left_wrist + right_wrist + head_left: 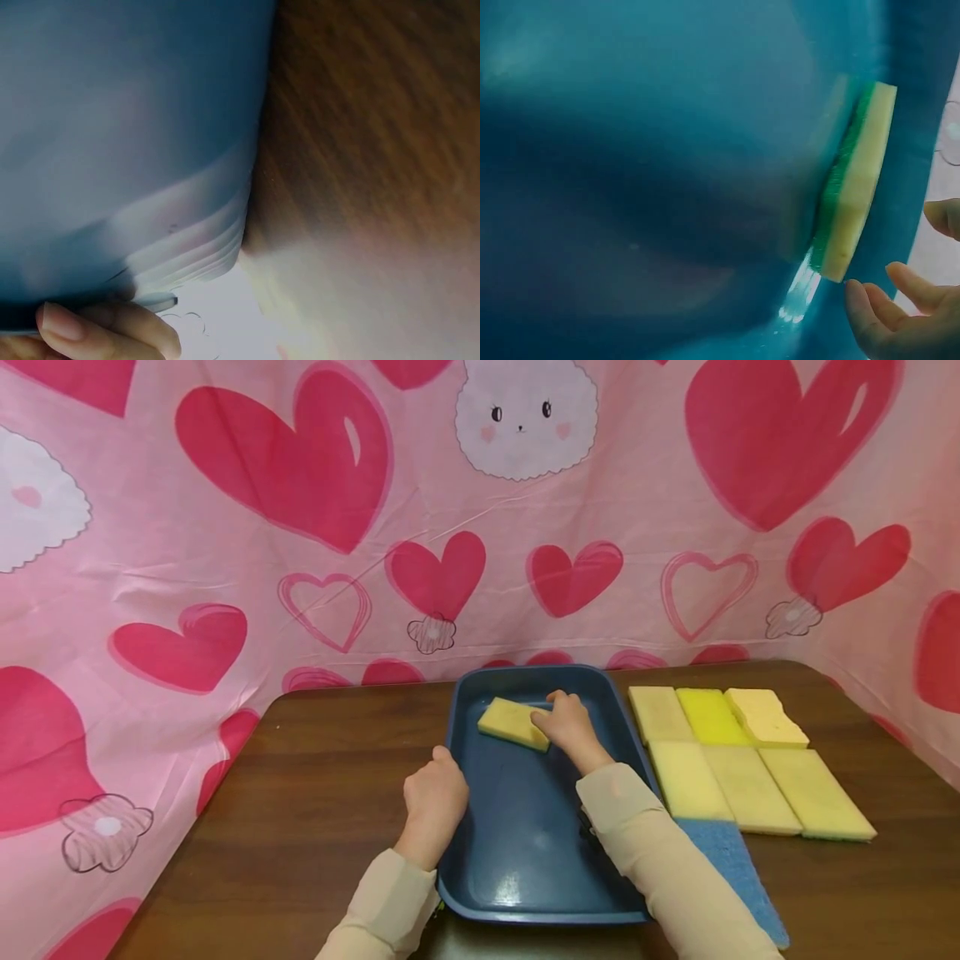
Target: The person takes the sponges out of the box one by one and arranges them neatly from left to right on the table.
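Observation:
My left hand [437,797] grips the left rim of a deep blue plastic tub [517,860]. In the left wrist view its fingers [64,322] curl under the rim, along the tub's outer wall. A yellow sponge [512,723] with a green scouring layer, clearest in the right wrist view [855,187], lies toward the far end inside the tub. My right hand [570,727] reaches in at the sponge's right end. Its thumb and fingers are spread apart, with the fingertips [855,289] right at the sponge's end and not closed round it.
Right of the tub, several yellow sponges [750,785] lie side by side in two rows on the wooden table [322,793]. A blue cloth-like pad [723,860] sits nearer, partly behind the right sleeve. A pink heart-patterned curtain [450,485] hangs behind the table.

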The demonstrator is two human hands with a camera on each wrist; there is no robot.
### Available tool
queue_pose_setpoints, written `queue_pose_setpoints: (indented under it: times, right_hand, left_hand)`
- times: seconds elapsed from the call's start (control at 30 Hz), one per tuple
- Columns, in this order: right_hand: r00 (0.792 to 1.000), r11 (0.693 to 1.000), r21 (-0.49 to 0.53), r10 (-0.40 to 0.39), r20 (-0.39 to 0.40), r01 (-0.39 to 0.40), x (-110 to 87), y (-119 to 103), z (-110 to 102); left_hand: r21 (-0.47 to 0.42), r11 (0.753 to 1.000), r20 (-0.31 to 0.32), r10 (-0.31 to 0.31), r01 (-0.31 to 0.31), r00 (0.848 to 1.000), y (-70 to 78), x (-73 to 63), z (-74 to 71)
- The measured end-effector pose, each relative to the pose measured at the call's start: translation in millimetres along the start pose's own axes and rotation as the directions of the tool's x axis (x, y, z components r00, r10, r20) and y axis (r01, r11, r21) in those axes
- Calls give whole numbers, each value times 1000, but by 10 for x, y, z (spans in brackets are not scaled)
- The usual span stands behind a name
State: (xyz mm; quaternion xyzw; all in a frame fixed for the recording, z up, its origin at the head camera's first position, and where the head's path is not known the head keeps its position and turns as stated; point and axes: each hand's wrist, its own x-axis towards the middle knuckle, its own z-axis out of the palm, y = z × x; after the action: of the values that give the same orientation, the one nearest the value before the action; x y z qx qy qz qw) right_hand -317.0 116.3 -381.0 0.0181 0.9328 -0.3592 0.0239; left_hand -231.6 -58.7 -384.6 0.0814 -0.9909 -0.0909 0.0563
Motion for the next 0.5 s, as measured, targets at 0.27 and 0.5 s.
queue_pose_setpoints:
  times: [0.27, 0.5]
  right_hand:
    - [999, 996, -77, -45, 12, 45, 64, 55, 73]
    - [994, 990, -109, -85, 75, 93, 67, 96, 104]
  left_hand:
    - [3, 1000, -19, 4, -4, 1000, 1, -10, -8]
    - [-5, 1000, -8, 2, -2, 1000, 0, 1, 2]
